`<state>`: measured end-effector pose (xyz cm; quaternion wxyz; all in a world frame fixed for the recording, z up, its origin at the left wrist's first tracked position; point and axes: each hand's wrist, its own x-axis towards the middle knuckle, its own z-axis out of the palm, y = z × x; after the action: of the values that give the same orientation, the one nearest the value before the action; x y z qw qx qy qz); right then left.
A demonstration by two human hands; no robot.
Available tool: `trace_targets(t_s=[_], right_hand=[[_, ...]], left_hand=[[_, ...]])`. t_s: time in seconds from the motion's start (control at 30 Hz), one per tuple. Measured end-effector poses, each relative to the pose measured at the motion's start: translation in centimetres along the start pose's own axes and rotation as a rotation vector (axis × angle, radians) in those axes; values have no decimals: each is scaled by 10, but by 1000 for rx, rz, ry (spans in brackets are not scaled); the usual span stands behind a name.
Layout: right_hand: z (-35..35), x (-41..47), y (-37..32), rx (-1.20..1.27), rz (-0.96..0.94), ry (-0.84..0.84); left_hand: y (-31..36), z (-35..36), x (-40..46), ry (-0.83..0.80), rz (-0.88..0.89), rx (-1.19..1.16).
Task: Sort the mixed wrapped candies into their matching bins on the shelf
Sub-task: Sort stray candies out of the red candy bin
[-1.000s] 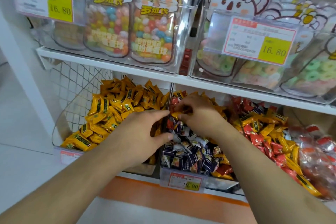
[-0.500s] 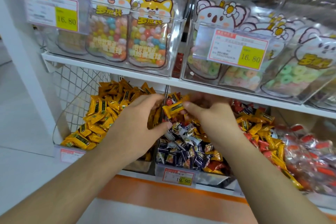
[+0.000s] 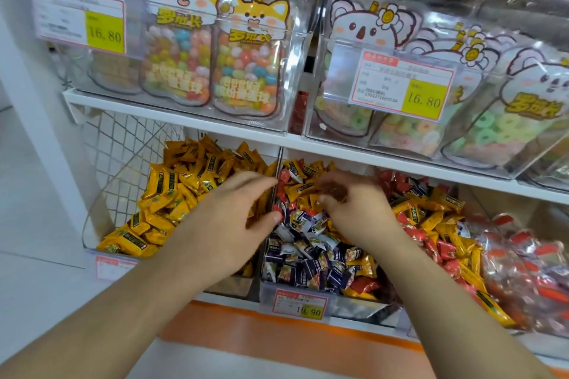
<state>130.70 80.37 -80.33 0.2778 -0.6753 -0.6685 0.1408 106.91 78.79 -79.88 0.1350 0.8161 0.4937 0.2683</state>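
At the far left of the lower shelf a wire basket (image 3: 123, 169) holds a heap of yellow-wrapped candies (image 3: 181, 181), with a price tag (image 3: 107, 268) clipped at its front edge. The left hand (image 3: 228, 224) reaches in over the right side of that heap, palm down, fingers stretched forward and slightly spread, the thumb pointing toward the divider (image 3: 277, 181) between the bins; I can see nothing held in it. Just right of the divider is the middle bin (image 3: 354, 304), a jumble of dark blue-and-white wrapped candies (image 3: 311, 258) with yellow and red ones mixed through, and a tag reading 19.90 (image 3: 300, 304) on its front. The right hand (image 3: 357, 212) hovers over the back of this pile, fingers curled downward and blurred; a yellow candy (image 3: 300, 189) lies right at the fingertips, but whether it is pinched or merely touched I cannot tell. Further right lie red and yellow wrapped candies (image 3: 437, 224) in a mixed spill, and beyond them clear packets with red contents (image 3: 529, 261). On the upper shelf (image 3: 184, 115) stand clear boxes of fox-topped bags of coloured sweets (image 3: 246, 71) at left and koala-topped bags of ring sweets (image 3: 492, 120) at right, each with a 16.80 tag.
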Motion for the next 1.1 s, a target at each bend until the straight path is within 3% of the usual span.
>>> trace_targets(t_s=[0.2, 0.37, 0.53, 0.7, 0.9, 1.0, 1.1], right_hand=[[18, 20, 9, -223, -70, -62], [21, 23, 9, -233, -55, -38], [12, 16, 5, -32, -34, 96], [-5, -2, -21, 404, 84, 171], [-10, -26, -48, 877, 104, -40], [-12, -25, -47, 856, 116, -9], [-13, -16, -26, 570, 148, 133]], left_hand=[[-5, 16, 2, -63, 60, 46], [-8, 17, 4, -74, 58, 20], [-7, 16, 4, -81, 51, 9], [-1, 12, 1, -23, 27, -5], [9, -5, -2, 94, -6, -175], [5, -11, -3, 142, -60, -159], [-6, -16, -3, 175, -158, -54]])
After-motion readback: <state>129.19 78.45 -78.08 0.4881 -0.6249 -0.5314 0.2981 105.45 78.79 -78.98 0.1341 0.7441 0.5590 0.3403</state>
